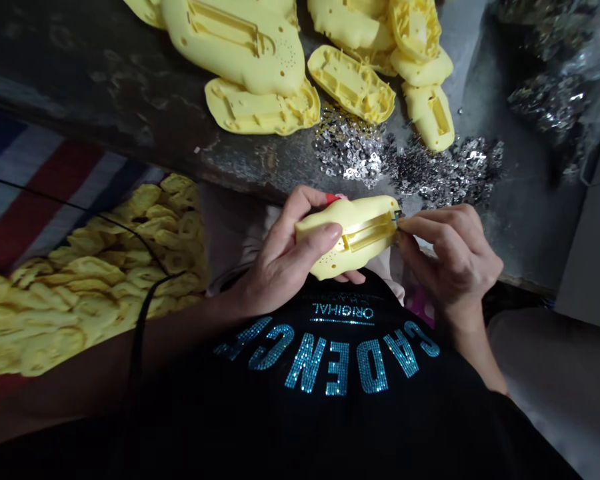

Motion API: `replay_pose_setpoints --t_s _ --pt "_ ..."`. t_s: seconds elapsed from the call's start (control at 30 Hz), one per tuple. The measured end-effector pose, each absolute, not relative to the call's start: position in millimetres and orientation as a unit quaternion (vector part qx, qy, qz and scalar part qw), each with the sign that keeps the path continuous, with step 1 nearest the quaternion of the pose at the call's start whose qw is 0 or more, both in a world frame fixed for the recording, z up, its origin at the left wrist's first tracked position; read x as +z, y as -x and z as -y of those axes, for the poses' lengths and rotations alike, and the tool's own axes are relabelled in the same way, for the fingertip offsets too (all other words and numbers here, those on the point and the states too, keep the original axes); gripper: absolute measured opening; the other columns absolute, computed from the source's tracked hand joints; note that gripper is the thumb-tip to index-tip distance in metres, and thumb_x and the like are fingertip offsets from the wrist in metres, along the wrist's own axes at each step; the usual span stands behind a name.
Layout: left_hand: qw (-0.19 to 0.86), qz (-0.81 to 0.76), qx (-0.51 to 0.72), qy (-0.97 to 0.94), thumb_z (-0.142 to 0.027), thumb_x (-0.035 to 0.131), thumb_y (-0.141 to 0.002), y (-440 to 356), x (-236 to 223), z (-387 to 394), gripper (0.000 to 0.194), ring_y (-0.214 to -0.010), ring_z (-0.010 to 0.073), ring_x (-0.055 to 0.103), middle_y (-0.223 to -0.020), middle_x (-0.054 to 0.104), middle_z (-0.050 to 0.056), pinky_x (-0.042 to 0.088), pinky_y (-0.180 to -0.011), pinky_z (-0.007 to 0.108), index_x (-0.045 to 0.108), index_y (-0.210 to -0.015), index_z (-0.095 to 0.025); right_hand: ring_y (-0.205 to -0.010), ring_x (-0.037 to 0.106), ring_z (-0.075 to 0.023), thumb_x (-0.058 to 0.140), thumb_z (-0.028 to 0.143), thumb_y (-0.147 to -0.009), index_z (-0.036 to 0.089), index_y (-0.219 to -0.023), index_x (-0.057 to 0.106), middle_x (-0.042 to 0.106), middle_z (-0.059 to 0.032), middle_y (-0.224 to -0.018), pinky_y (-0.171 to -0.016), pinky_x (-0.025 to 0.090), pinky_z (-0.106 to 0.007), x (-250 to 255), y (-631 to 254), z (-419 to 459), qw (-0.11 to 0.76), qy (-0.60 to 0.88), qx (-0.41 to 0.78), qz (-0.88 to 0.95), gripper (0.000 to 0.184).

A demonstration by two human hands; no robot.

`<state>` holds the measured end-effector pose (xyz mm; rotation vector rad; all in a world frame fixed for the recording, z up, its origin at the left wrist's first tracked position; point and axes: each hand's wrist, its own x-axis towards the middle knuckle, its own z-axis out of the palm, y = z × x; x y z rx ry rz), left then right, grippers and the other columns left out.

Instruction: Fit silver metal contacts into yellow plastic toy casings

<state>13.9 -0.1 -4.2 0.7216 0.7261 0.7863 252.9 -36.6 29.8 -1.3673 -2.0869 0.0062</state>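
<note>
My left hand [300,253] is closed around a yellow plastic shell [365,208], its thumb lying across the near side. The shell has a long rectangular recess and a cluster of small holes, and is held above my lap. My right hand [450,247] pinches a small dark metal piece [397,215] at the right end of that recess. Most of this piece is hidden by the fingertips. Red wrapping [331,198] shows on a finger of my left hand.
Small metal clips [353,150] lie heaped along the table edge [260,177]. Behind them are several yellow shells [265,107]. A clear plastic bag [555,93] with shiny pieces sits at the right. At lower left, a striped sack [45,180] borders many yellow parts [90,287].
</note>
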Motion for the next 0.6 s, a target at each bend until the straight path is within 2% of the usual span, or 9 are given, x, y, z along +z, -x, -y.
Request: replay_pose_setpoints --t_s 0.13,0.3,0.47,0.53,0.6 --pt "0.791 -0.342 0.376 -0.340 -0.045 0.078 -0.100 -14.7 -3.6 0.6 0.037 -0.091 0.0252 0.083 -0.152 0.057 0.006 0.077 -0.064 0.042 0.055 -0.125 -0.029 -0.091 0.070 -0.0237 0.075 0.011 -0.100 0.032 -0.125 0.070 0.080 -0.0034 -0.108 -0.082 0.059 -0.043 33.1 -250.5 35.8 0.292 0.520 -0.005 0.802 0.033" --pt "0.788 -0.336 0.378 -0.350 -0.044 0.076 -0.101 -16.0 -5.2 0.1 0.035 -0.088 0.0235 0.083 -0.152 0.060 0.006 0.073 -0.056 0.031 0.055 -0.125 -0.029 -0.092 0.069 -0.0238 0.074 0.010 -0.100 0.033 -0.129 0.069 0.080 -0.0033 -0.110 -0.082 0.059 -0.043 32.7 -249.5 35.1 0.273 0.513 -0.025 0.813 0.037" --pt "0.789 -0.327 0.377 -0.358 -0.047 0.076 -0.101 -16.4 -6.8 -1.8 0.039 -0.081 0.0213 0.083 -0.152 0.061 0.007 0.072 -0.056 0.030 0.052 -0.126 -0.028 -0.091 0.070 -0.0230 0.075 0.010 -0.100 0.032 -0.128 0.069 0.081 -0.0032 -0.109 -0.082 0.061 -0.042 31.5 -247.9 34.4 0.265 0.511 -0.034 0.817 0.037" --pt "0.789 -0.321 0.382 -0.358 -0.047 0.076 -0.100 -16.7 -8.1 -2.2 0.041 -0.080 0.0205 0.083 -0.147 0.064 0.006 0.071 -0.055 0.028 0.051 -0.126 -0.028 -0.091 0.072 -0.0218 0.076 0.010 -0.099 0.031 -0.128 0.069 0.081 -0.0026 -0.109 -0.082 0.062 -0.040 31.6 -246.5 33.9 0.268 0.511 -0.045 0.815 0.037" --pt "0.790 -0.314 0.384 -0.359 -0.047 0.076 -0.100 -17.0 -9.3 -2.7 0.042 -0.077 0.0204 0.083 -0.134 0.070 0.005 0.070 -0.054 0.027 0.050 -0.127 -0.027 -0.092 0.074 -0.0208 0.078 0.009 -0.099 0.029 -0.128 0.069 0.082 -0.0025 -0.110 -0.082 0.063 -0.038 31.5 -245.5 34.0 0.275 0.511 -0.058 0.812 0.037"
